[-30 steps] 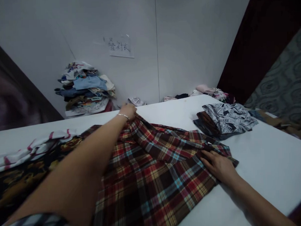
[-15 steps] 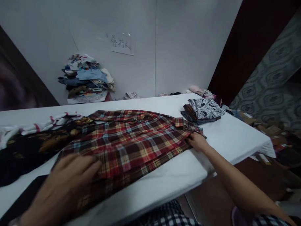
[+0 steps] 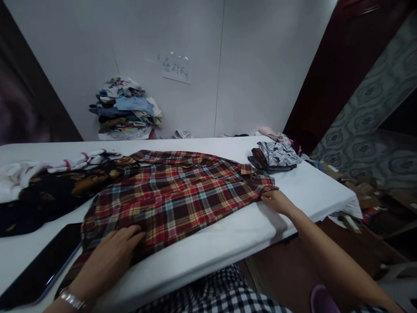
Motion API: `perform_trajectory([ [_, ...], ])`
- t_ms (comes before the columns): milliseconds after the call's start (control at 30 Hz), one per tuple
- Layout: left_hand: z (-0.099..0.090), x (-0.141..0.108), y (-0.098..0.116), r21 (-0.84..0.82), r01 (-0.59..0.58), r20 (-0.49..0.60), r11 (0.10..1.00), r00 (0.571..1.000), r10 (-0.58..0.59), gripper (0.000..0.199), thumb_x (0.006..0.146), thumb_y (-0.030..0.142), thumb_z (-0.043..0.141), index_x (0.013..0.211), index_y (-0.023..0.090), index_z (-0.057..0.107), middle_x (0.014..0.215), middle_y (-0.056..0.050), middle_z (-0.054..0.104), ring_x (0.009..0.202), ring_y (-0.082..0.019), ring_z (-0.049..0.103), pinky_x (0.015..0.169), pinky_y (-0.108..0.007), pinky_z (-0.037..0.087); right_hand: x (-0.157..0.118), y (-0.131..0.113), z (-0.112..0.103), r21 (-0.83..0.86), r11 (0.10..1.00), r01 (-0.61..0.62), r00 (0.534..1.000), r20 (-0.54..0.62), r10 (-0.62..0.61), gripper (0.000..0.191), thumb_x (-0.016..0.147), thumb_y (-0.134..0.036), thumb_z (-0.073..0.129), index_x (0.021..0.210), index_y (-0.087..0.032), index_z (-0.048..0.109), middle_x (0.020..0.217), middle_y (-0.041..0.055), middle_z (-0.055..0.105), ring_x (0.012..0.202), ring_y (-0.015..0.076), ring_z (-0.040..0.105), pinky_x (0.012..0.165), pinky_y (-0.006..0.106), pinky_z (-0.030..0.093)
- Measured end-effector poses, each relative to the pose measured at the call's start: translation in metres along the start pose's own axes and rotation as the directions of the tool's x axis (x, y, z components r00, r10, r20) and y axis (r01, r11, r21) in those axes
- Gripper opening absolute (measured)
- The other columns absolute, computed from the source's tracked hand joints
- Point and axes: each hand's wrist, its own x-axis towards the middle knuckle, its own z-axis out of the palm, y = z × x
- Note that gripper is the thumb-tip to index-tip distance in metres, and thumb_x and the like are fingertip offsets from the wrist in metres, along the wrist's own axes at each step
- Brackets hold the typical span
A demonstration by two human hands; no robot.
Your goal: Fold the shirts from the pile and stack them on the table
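so the left hand (image 3: 111,255) has been brought back from the far side of the shirt (image 3: 182,194), and it's now laid at the near left part. the under layer that was poking out along the near edge has been covered by the top one, so the layers look lined up and pretty flat between both sets of fingers.

the near edge seems to be pinched by the right hand (image 3: 276,202); whether any cloth is gripped by the left fingers can't be told, they're just draped over it.

the shirt is spread on the table (image 3: 211,243), mostly beyond the fingers. its long axis is run from left fingers to right, slanted a bit away, with what looks like the collar end pointed right. the phone (image 3: 44,265) is left just outside the left fingers.
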Motion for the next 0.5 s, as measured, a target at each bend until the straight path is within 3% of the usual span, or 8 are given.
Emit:
perform_trajectory([
  [67,0.014,-0.01,-0.008,-0.015,0.026,-0.039,1.0,0.999,-0.027,0.041,0.076,0.032,0.042,0.106,0.032,0.071,0.12,-0.004,0.067,0.106,-0.029,0.062,0.091,-0.047,0.047,-0.003,0.0,-0.001,0.03,0.998,-0.05,0.986,-0.157,0.054,0.037,0.091,-0.034,0.038,0.093,-0.019,0.072,0.09,0.0069,0.073,0.082,0.0214,0.065,0.077,0.031,0.047],
  [167,0.031,-0.021,-0.02,-0.048,0.038,-0.088,0.998,0.995,-0.042,0.044,0.073,0.057,0.05,0.113,0.046,0.064,0.127,0.006,0.062,0.112,-0.031,0.059,0.093,-0.05,0.046,0.001,0.001,0.007,0.064,0.997,-0.043,0.938,-0.342,0.063,0.04,0.092,-0.036,0.039,0.117,-0.018,0.064,0.119,0.0096,0.065,0.11,0.0233,0.058,0.093,0.035,0.044],
  [233,0.035,-0.024,-0.024,-0.053,0.024,-0.063,0.998,0.998,-0.028,0.048,0.072,0.06,0.051,0.115,0.044,0.064,0.128,0.003,0.062,0.111,-0.032,0.059,0.093,-0.051,0.047,0.007,0.003,0.017,0.03,0.999,-0.015,0.96,-0.279,0.023,0.047,0.091,-0.039,0.042,0.13,-0.017,0.055,0.135,0.0109,0.054,0.128,0.0246,0.045,0.104,0.039,0.037],
  [367,0.02,-0.023,-0.021,-0.064,-0.013,0.039,0.998,0.999,0.016,0.039,0.081,0.035,0.041,0.107,0.033,0.071,0.113,-0.005,0.07,0.103,-0.029,0.064,0.094,-0.048,0.047,0.016,0.01,0.038,-0.07,0.997,0.013,0.999,-0.039,-0.015,0.055,0.091,-0.044,0.042,0.136,-0.013,0.049,0.145,0.0141,0.042,0.138,0.0262,0.032,0.112,0.044,0.028],
  [500,-0.007,-0.021,-0.008,-0.09,0.024,0.045,0.996,0.999,-0.02,0.038,0.082,0.027,0.038,0.098,0.033,0.072,0.105,-0.005,0.072,0.099,-0.027,0.065,0.091,-0.046,0.048,0.017,0.021,0.046,-0.127,0.992,0.007,0.998,-0.054,-0.014,0.052,0.093,-0.046,0.038,0.132,-0.016,0.054,0.143,0.014,0.045,0.137,0.0279,0.033,0.111,0.048,0.027],
])
